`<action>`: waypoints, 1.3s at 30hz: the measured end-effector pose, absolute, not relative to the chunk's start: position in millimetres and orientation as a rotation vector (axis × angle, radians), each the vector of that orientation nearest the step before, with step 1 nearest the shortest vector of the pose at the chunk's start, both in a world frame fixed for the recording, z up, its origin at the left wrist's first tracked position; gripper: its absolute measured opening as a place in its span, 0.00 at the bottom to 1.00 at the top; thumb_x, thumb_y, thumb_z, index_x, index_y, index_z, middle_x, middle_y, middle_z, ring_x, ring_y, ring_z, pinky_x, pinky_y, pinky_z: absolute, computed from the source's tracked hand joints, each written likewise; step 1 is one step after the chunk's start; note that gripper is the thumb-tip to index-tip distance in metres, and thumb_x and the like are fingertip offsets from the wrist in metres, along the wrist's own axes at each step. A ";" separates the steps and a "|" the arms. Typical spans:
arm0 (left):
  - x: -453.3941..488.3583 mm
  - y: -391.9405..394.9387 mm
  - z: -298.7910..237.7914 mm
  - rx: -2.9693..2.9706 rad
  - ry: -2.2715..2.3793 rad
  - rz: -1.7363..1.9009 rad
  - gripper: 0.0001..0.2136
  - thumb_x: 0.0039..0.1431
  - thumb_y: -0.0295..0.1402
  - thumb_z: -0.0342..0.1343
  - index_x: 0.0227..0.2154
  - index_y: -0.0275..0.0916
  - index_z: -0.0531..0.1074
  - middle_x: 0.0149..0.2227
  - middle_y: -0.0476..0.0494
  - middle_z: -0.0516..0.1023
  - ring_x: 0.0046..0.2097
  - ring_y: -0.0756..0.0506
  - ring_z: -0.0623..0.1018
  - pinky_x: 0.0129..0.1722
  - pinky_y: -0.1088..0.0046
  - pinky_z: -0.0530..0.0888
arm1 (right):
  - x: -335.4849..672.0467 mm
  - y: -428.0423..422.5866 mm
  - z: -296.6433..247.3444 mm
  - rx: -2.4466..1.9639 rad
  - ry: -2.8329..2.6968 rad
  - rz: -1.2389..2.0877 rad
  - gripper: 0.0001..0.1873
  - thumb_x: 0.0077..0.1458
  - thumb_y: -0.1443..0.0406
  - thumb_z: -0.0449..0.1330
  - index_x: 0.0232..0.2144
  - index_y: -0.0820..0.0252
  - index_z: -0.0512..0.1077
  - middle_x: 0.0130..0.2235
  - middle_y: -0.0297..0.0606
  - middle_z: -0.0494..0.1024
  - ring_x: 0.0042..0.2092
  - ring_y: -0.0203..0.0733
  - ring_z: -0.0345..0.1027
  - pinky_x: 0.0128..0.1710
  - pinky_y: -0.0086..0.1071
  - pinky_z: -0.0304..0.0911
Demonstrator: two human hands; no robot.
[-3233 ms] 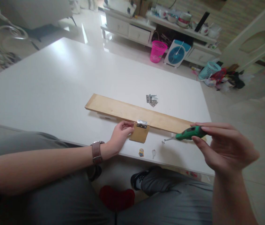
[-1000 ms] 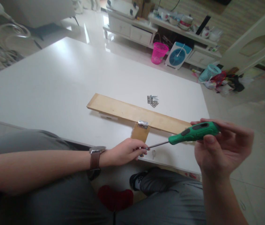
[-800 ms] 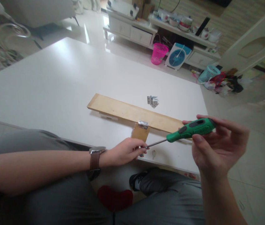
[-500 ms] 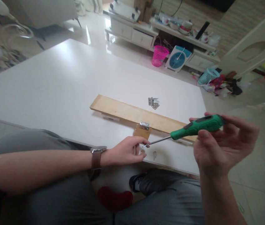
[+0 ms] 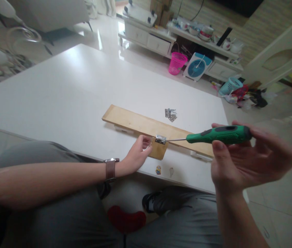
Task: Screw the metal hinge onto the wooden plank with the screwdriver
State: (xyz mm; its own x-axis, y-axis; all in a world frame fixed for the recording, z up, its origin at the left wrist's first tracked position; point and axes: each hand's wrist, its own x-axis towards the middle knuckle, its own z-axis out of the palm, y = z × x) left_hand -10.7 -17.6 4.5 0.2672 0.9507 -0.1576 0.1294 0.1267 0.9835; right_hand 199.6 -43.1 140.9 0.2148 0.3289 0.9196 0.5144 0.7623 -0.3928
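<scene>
My right hand (image 5: pixel 241 155) holds a screwdriver (image 5: pixel 220 134) with a green and black handle, its shaft pointing left. The shaft's tip meets a silver hinge (image 5: pixel 160 139), where a tiny screw may sit, too small to be sure. The hinge joins the edge of a long wooden board (image 5: pixel 133 120) to a small wooden board (image 5: pixel 158 151) on the near side. My left hand (image 5: pixel 137 153), a watch on its wrist, has its fingers curled in at the small board's left edge; what lies between the fingertips is hidden.
Loose hinges and screws (image 5: pixel 171 114) lie beyond the long board on the white table (image 5: pixel 58 89). White pieces (image 5: pixel 200 155) sit under that board. Near the front edge are a minion sticker (image 5: pixel 158 169) and a small pale item (image 5: pixel 171 172). A pink basket (image 5: pixel 177 63) stands on the floor beyond.
The screwdriver tip has moved up from beside my left fingers to the hinge. My left hand has shifted up and left to the small board's edge, uncovering the minion sticker.
</scene>
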 end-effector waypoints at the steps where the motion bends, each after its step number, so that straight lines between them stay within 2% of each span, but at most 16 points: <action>1: -10.3 -16.9 3.0 1.285 1.119 0.819 0.12 0.61 0.35 0.60 0.46 0.38 0.70 0.47 0.38 0.79 0.49 0.41 0.79 0.51 0.61 0.76 | 198.2 -43.0 140.7 -0.752 -1.408 -0.138 0.30 0.48 0.69 0.77 0.53 0.45 0.79 0.47 0.36 0.79 0.46 0.51 0.80 0.37 0.47 0.89; 5: -9.6 -12.1 1.3 1.284 1.050 0.764 0.14 0.62 0.35 0.59 0.48 0.35 0.75 0.47 0.37 0.83 0.48 0.41 0.81 0.52 0.62 0.76 | 193.0 -42.1 139.2 -0.721 -1.492 -0.071 0.32 0.49 0.73 0.74 0.55 0.46 0.78 0.49 0.36 0.79 0.48 0.50 0.80 0.39 0.48 0.89; 10: -7.1 -5.9 0.6 1.211 0.988 0.784 0.13 0.61 0.39 0.61 0.41 0.34 0.78 0.40 0.40 0.84 0.41 0.44 0.80 0.42 0.68 0.74 | 190.5 -39.8 133.8 -0.726 -1.523 -0.016 0.34 0.48 0.73 0.75 0.56 0.44 0.75 0.51 0.36 0.78 0.49 0.49 0.80 0.43 0.49 0.89; 14: -4.8 -3.9 -0.2 1.066 0.956 0.808 0.15 0.57 0.43 0.64 0.36 0.34 0.76 0.31 0.45 0.80 0.31 0.49 0.75 0.31 0.74 0.68 | 189.4 -37.8 131.2 -0.746 -1.532 -0.006 0.33 0.49 0.71 0.74 0.55 0.43 0.75 0.51 0.36 0.78 0.49 0.49 0.79 0.43 0.49 0.88; 17: -4.6 -3.8 1.2 1.017 0.931 0.809 0.17 0.55 0.46 0.66 0.33 0.35 0.75 0.27 0.49 0.75 0.27 0.51 0.70 0.27 0.75 0.65 | 187.7 -36.5 131.4 -0.715 -1.570 -0.009 0.35 0.49 0.73 0.73 0.57 0.44 0.74 0.51 0.37 0.78 0.49 0.49 0.79 0.41 0.47 0.89; 21: -3.8 -4.2 2.7 0.974 0.914 0.805 0.18 0.53 0.47 0.68 0.33 0.35 0.76 0.27 0.50 0.73 0.25 0.52 0.68 0.25 0.76 0.64 | 186.0 -36.3 132.0 -0.713 -1.569 0.022 0.36 0.48 0.75 0.73 0.57 0.45 0.75 0.52 0.38 0.78 0.49 0.49 0.78 0.42 0.48 0.89; 27: -1.4 -3.8 4.1 0.948 0.919 0.794 0.18 0.52 0.47 0.68 0.33 0.35 0.75 0.26 0.51 0.73 0.24 0.53 0.68 0.24 0.76 0.64 | 187.5 -35.8 133.2 -0.662 -1.603 0.040 0.39 0.47 0.77 0.73 0.59 0.45 0.75 0.54 0.38 0.78 0.50 0.48 0.78 0.41 0.42 0.89; 34: -1.5 -3.1 5.6 0.942 0.932 0.789 0.17 0.53 0.44 0.67 0.35 0.35 0.76 0.26 0.51 0.73 0.24 0.53 0.68 0.24 0.77 0.64 | 189.9 -35.1 133.4 -0.681 -1.606 -0.007 0.37 0.49 0.75 0.73 0.59 0.45 0.74 0.53 0.38 0.78 0.51 0.49 0.79 0.42 0.46 0.89; 39: -1.8 -2.4 3.7 0.943 0.934 0.784 0.17 0.52 0.44 0.67 0.36 0.34 0.77 0.26 0.50 0.74 0.24 0.53 0.69 0.24 0.76 0.65 | 192.7 -36.0 132.4 -0.693 -1.611 0.006 0.40 0.46 0.76 0.74 0.59 0.43 0.74 0.53 0.37 0.77 0.50 0.49 0.78 0.42 0.46 0.89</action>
State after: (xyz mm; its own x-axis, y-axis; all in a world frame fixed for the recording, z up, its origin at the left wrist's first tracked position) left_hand -1.8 -2.4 3.7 0.3924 0.8683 -0.3035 -0.1486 0.3855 0.9107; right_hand 192.7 -36.0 132.4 0.0027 0.4327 0.9015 0.4256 0.8153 -0.3926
